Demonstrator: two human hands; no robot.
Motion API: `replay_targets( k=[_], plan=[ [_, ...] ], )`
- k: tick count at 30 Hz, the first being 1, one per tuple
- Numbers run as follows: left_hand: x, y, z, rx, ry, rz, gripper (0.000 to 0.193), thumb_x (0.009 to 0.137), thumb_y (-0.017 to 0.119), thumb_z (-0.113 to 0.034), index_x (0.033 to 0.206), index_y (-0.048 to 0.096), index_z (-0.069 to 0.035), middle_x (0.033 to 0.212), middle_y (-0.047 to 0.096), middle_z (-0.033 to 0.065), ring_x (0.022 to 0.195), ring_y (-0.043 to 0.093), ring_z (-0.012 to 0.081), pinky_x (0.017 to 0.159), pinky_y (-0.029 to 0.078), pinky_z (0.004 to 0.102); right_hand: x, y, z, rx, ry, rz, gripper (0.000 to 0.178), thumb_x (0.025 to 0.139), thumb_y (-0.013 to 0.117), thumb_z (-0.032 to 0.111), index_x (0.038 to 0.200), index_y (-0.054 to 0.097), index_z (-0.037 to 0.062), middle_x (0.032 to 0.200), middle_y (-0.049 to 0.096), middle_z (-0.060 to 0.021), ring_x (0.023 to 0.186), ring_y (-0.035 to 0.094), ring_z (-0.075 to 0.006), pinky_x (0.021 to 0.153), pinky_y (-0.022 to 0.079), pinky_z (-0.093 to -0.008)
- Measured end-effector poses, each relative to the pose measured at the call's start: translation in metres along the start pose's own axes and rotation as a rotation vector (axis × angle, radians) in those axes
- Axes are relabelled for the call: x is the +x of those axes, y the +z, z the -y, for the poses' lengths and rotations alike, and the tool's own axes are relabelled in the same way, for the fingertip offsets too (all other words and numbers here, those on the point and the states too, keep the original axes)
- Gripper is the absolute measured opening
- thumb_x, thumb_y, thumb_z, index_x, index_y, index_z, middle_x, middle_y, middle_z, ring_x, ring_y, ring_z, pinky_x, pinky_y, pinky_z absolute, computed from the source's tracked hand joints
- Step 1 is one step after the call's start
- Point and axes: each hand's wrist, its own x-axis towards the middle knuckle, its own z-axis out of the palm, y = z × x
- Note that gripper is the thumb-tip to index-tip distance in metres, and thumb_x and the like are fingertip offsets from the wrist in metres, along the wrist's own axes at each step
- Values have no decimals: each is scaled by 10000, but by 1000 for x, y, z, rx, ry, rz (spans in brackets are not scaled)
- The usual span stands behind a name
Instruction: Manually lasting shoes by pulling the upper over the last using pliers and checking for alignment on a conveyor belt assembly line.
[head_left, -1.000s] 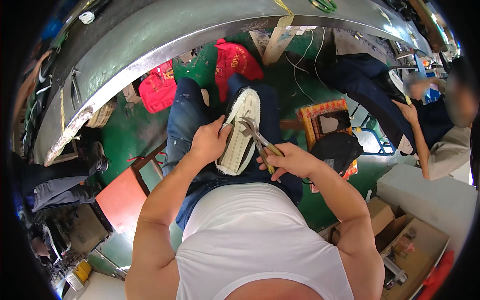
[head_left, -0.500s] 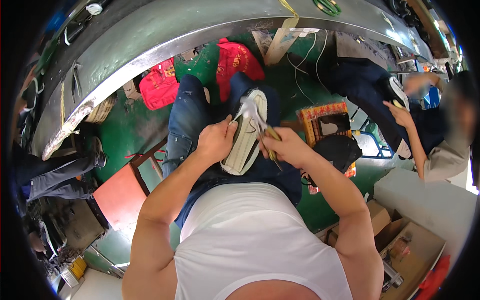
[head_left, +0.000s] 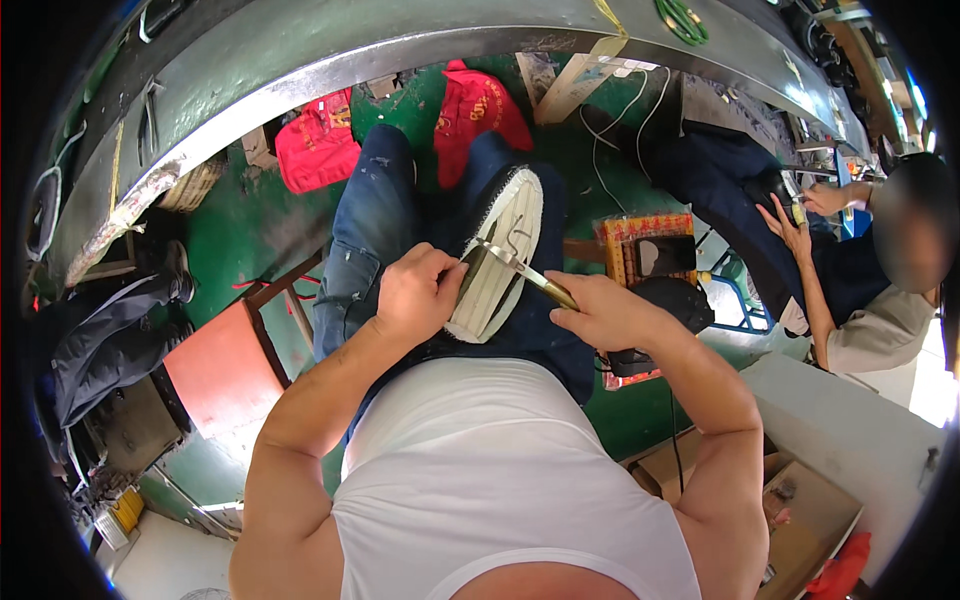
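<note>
A dark shoe upper with a pale bottom [head_left: 505, 285] lies sole side up across my thighs, its light fringed edge turned upward. A dark bent string lies on its bottom. In my right hand [head_left: 605, 308] are metal pincers [head_left: 527, 270] with brass-coloured handles; their jaws meet the left edge of the shoe. My left hand [head_left: 418, 292] is closed at that same edge, thumb and fingers pinching the upper beside the jaws. The fingertips are partly hidden.
A metal-edged bench [head_left: 300, 85] curves across the far side. A co-worker [head_left: 880, 310] sits at the right with another shoe. An orange-topped stool [head_left: 225, 360] stands at the left, a cardboard box [head_left: 815, 515] at the lower right. Red bags [head_left: 318, 145] lie on the floor.
The pincers, blurred over the middle of the shoe before, now rest with their jaws at its left edge. My right hand has moved slightly right and my left slightly left.
</note>
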Motion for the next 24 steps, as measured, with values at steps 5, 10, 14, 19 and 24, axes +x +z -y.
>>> replay_targets(
  k=[5,10,14,19,24],
  plan=[
    [-3,10,-11,30,180,-59,93,817,734,-60,769,667,-19,714,579,120,598,593,297,519,461,378,25,-46,28,-223,149,395,262,913,613,249,1043,602,21,794,623,-127,745,622,-240,691,496,-370],
    [-5,3,-11,19,110,46,82,843,692,-85,837,652,-13,817,621,119,704,636,326,588,510,401,41,-73,55,4,455,503,281,896,645,277,854,637,-1,718,601,-64,636,588,-148,556,462,-333],
    [20,28,20,-270,-92,-85,291,945,596,-137,1200,600,4,1168,628,219,1043,643,368,849,526,395,52,-78,47,-78,479,613,349,917,633,303,926,620,-46,777,621,-130,699,637,-247,633,502,-391],
    [17,38,50,-383,-220,381,586,1041,381,-325,1487,292,45,1471,396,263,1391,364,387,1160,262,404,67,-81,28,-619,171,625,336,916,644,283,1020,609,-35,924,660,-206,866,659,-395,758,515,-477],
    [28,29,52,-378,-162,516,715,1014,425,-405,1531,168,17,1538,263,258,1448,234,391,1187,178,450,82,-54,-67,-357,-194,299,323,819,712,184,1079,608,26,961,675,-156,916,658,-375,786,520,-468]
  ],
)
